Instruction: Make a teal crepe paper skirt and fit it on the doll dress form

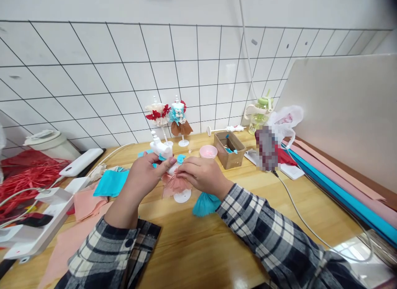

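Note:
A small white dress-form mannequin (161,148) is tilted in front of me, with blue pieces around its upper part. My left hand (144,173) is closed around its body, thumb pressed on the front. Gathered pink crepe paper (173,186) hangs like a skirt at the mannequin's waist, above the round white base (182,196). My right hand (203,173) pinches the top of this pink paper; its fingertips hide part of the waist. Beneath my right wrist lies a gathered teal piece of crepe paper (205,204).
Two dressed mannequins (177,115) stand by the tiled wall. A pink bowl (208,152), a cardboard box (230,150) and a green-lidded bottle (260,113) are behind my right hand. Folded blue paper (111,183) and a power strip (46,214) lie left; a cable (297,214) crosses the right.

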Tool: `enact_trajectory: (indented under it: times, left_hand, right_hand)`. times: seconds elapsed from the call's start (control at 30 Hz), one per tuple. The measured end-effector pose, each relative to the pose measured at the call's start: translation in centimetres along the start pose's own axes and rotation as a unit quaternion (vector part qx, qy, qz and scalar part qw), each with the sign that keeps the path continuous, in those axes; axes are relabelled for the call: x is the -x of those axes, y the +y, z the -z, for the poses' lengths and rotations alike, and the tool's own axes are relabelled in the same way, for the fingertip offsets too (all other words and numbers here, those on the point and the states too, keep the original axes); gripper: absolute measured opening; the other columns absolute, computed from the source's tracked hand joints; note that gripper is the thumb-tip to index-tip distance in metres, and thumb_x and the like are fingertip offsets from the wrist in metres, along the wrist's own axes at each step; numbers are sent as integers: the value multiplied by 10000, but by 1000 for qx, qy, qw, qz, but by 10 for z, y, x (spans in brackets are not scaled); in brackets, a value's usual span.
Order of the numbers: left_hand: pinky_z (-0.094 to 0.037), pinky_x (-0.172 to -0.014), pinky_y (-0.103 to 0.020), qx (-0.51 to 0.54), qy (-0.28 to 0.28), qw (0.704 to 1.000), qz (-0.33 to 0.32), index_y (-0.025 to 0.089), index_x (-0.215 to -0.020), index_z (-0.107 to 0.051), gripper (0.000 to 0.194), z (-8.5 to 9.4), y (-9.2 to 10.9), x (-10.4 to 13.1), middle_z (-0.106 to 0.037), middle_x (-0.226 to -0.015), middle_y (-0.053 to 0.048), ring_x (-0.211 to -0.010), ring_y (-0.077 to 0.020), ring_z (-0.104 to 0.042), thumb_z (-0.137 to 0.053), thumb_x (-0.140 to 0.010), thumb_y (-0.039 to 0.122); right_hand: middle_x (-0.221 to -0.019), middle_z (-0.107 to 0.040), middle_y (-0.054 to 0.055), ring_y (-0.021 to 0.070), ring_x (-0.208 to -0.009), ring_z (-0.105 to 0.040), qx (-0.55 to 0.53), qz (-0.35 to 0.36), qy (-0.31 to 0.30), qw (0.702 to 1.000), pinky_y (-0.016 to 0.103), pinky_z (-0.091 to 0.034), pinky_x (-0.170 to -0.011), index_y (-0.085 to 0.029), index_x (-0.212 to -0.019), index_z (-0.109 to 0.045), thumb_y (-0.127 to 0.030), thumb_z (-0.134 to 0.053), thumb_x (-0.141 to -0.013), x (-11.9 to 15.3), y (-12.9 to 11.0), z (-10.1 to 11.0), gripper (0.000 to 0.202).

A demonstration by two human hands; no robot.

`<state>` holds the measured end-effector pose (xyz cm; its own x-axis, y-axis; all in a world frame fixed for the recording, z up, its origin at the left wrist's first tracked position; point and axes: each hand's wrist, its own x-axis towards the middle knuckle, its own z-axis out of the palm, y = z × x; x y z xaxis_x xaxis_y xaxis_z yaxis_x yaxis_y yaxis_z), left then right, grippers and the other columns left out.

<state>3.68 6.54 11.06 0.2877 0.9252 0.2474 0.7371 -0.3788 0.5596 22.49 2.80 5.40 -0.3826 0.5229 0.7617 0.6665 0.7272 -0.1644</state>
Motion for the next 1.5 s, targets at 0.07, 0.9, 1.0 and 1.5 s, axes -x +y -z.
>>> enact_trajectory:
  times: [0.07, 0.9, 1.0, 1.5]
  left_hand:
    - [-447, -885, -395, -1, 0, 1000, 2, 224, -857, -739, 494, 0, 0, 0, -758, -888, -50, -892, -289, -668, -530, -758, 661]
    - [-502, -770, -346, -83, 10, 996, -36, 318, -1128, -672, 448, 24, -2, 13, -740, -1038, -3, -935, -284, -678, -483, -832, 596]
    - [-503, -796, -371, -100, -3, 995, -24, 317, -1202, -639, 516, 29, -2, 17, -719, -1125, -14, -985, -297, -667, -488, -817, 625]
    - [-450, -974, -451, 41, -11, 998, -36, 260, -1355, -485, 743, 16, -3, 23, -570, -1363, -87, -1219, -324, -537, -639, -717, 609]
  right_hand:
    - [-949, -729, 28, 132, -864, -652, -4, 2, -3, 1000, 248, -436, -708, -208, -958, -680, -358, -486, -970, -2, -1, 3, 247]
    - [-941, -685, 84, 234, -948, -597, 150, -321, -291, 889, 306, -411, -757, -192, -850, -678, -406, -607, -782, 61, 0, -2, 235]
    - [-938, -669, 60, 216, -940, -591, 120, -323, -282, 895, 304, -410, -777, -207, -864, -663, -381, -606, -794, 63, 4, 0, 196]
    - [-730, -648, 14, 125, -630, -578, -337, -341, -140, 866, 250, -466, -595, -155, -786, -633, -381, -704, -773, 45, 21, 54, 237]
